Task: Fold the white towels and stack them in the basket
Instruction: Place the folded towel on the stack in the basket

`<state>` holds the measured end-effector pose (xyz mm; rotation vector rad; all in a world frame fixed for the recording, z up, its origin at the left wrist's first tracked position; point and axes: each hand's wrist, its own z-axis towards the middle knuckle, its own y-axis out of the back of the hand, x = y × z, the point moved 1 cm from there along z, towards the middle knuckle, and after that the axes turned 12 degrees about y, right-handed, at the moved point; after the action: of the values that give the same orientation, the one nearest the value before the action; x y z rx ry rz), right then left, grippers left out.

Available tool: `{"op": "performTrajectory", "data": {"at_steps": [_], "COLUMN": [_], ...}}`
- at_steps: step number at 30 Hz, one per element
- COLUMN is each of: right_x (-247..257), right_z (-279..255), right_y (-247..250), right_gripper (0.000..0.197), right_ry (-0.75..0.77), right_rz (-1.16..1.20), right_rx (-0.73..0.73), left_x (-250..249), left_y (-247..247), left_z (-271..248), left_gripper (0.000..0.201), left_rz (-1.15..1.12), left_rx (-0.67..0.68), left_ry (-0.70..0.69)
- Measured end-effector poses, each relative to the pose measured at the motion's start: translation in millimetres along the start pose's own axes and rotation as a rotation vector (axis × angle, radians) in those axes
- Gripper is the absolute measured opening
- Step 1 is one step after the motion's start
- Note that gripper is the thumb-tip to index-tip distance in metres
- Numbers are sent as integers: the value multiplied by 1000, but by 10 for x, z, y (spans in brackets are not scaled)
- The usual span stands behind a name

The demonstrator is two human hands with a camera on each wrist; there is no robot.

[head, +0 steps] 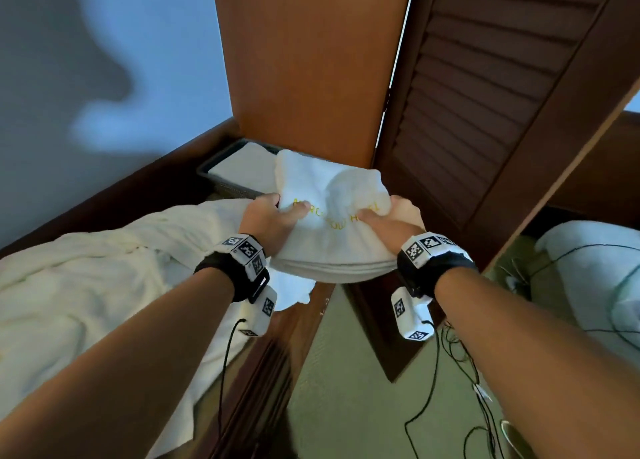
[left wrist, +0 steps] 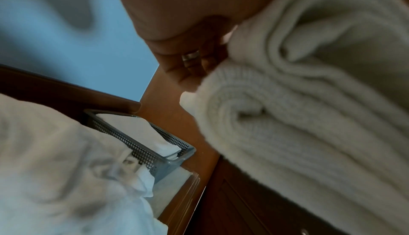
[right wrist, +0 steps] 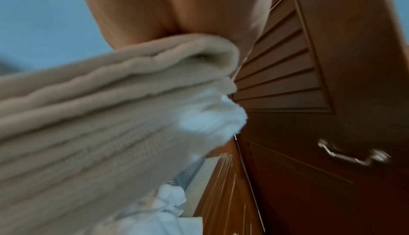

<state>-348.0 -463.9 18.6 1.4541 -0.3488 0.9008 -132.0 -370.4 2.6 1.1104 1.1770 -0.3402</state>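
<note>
I hold a folded white towel with yellow embroidered lettering in the air in front of me. My left hand grips its left edge, thumb on top, and my right hand grips its right edge the same way. The towel's stacked layers fill the left wrist view, and the same folded towel fills the right wrist view. Beyond and to the left stands a dark mesh basket with folded white towels inside; the basket also appears under the left wrist.
Loose white towels lie heaped on a wooden-framed surface at the left. A wooden panel and a louvred door stand just behind the held towel. Black cables trail over the green floor at the lower right.
</note>
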Motion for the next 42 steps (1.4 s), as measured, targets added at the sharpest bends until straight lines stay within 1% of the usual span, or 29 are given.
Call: {"op": "performTrajectory", "data": {"at_steps": [3,6,8,9,12,15,19,23,27,30,33,35,36,37,38,39,40,41,42], "right_x": [-24,-35,-37,-44,-49,-71,-120,-140,-51,43,97,82,46,-18,-99,-207,-311,-396,-444], "right_z": [572,1082,1427,1598,2132,2718,3595,4401,5052,5384,5581,5689,5729,5766,5784,5796,5797,5798,5804], "right_y": [-4,-81,-193,-271,-537,-829,-1198,-1482,-1781,-2103,-2447,-2675,-2796,-2928,-3053,-3168,-3245,-3288,-3299], "right_gripper": [42,40,42,44,46,43,39,36,38,38,38,36,35,33,33,35,38,40,39], "right_ry": [26,57,81,98,174,268,357,436,533,585,630,602,574,546,520,489,453,420,403], "right_rz": [-37,-113,-168,-191,-249,-266,-242,-243,-253,-196,-113,-53,-42,-60,-112,-181,-252,-296,-309], "right_rx": [38,85,117,135,177,240,340,404,442,476,498,531,569,631,714,798,867,909,922], "left_x": [-118,-121,-78,-39,71,204,329,321,348,455,615,763,832,906,978,1042,1086,1137,1163], "left_y": [-82,-138,-176,-199,-280,-400,-642,-889,-997,-972,-900,-896,-920,-964,-1027,-1103,-1170,-1218,-1232], "left_z": [437,830,1087,1211,1572,1991,2622,3209,3694,3941,4129,4235,4260,4272,4267,4249,4222,4209,4207], "left_gripper": [62,54,56,59,54,57,50,43,43,42,42,44,42,38,35,37,41,44,44], "left_rz": [32,50,43,42,39,25,-26,-22,-71,-116,-157,-188,-190,-178,-150,-106,-62,-28,-16], "left_rx": [22,28,1,-14,-72,-137,-177,-187,-278,-372,-449,-485,-483,-458,-394,-309,-230,-190,-182], "left_ry": [31,64,95,112,169,232,341,431,504,536,552,600,650,715,795,861,909,930,939]}}
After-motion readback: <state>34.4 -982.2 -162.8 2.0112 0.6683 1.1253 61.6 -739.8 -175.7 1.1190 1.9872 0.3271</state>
